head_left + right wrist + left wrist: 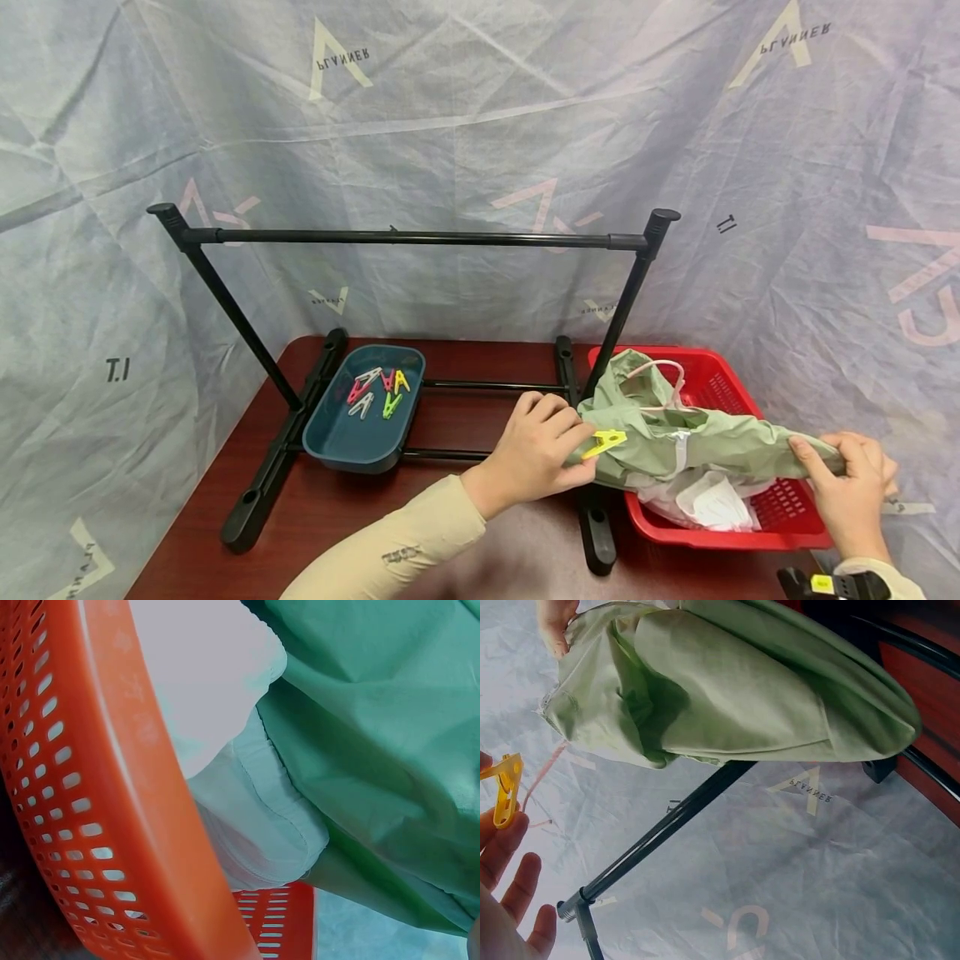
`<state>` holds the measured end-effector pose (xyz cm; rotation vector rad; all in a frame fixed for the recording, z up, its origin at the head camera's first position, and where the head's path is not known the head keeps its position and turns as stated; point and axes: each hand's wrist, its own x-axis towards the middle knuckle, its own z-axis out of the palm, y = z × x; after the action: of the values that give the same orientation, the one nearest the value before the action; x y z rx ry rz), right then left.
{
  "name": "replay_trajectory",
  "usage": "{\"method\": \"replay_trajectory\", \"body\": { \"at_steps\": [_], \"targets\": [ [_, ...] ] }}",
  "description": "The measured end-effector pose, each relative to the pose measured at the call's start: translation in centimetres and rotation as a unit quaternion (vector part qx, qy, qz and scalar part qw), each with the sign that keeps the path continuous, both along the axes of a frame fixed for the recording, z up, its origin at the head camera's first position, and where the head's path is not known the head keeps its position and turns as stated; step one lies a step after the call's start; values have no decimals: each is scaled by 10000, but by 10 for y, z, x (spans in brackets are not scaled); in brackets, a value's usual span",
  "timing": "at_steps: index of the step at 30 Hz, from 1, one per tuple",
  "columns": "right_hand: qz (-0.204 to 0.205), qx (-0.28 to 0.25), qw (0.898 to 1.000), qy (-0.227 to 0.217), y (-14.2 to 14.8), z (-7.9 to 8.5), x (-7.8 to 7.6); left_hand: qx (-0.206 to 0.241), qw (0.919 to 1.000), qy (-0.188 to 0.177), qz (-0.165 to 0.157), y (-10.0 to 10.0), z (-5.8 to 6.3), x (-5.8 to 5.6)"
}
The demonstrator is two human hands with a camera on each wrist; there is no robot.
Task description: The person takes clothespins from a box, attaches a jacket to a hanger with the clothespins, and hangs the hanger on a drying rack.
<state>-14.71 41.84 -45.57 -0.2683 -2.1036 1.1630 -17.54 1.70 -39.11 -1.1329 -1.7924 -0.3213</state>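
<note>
Garment (735, 433), pale green and rumpled, is stretching across the top of a red basket (720, 540), its left end reaching past the rim to the right foot of a black rack (420, 238). A pinkish hook (681, 379) is rising out of its folds, and a white strip (681, 454) is showing at the front. The right grip (851, 483) is holding the garment's right end, thumb lying in front. The left grip (528, 450) is pinching a yellow clip (604, 442); the left wrist view is showing it just beside the cloth, not touching it.

From where I'm standing, the garment is looking light, thin and soft, creasing freely and sagging wherever nothing is supporting it. Its faint sheen is suggesting a slightly slippery weave, though nothing about it is seeming fragile. I'd be taking hold by the hook, or pinching gathered cloth at an end, as a loose middle fold would probably be sliding.

White cloth (716, 504) is lying in the basket underneath. Over to the left, a blue tray (345, 437) is holding more clips (357, 392), and the rack is standing on the dark red surface (457, 421).
</note>
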Motion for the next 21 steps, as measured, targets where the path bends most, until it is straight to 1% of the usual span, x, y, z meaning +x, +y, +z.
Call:
{"method": "replay_trajectory", "body": {
  "at_steps": [6,13,17,21],
  "targets": [
    [-46,-77,9997,-210,-3,4,0,1,9999,115,-38,5,1,1],
    [-5,14,10000,-94,-3,9,-4,-23,9999,150,-69,10,3,0],
    [-13,-23,9999,-109,-4,10,-4,-21,9996,272,-60,13,3,-1],
    [-2,8,10000,-26,-6,13,-3,-48,9996,264,-53,15,5,-1]
  ]
}}
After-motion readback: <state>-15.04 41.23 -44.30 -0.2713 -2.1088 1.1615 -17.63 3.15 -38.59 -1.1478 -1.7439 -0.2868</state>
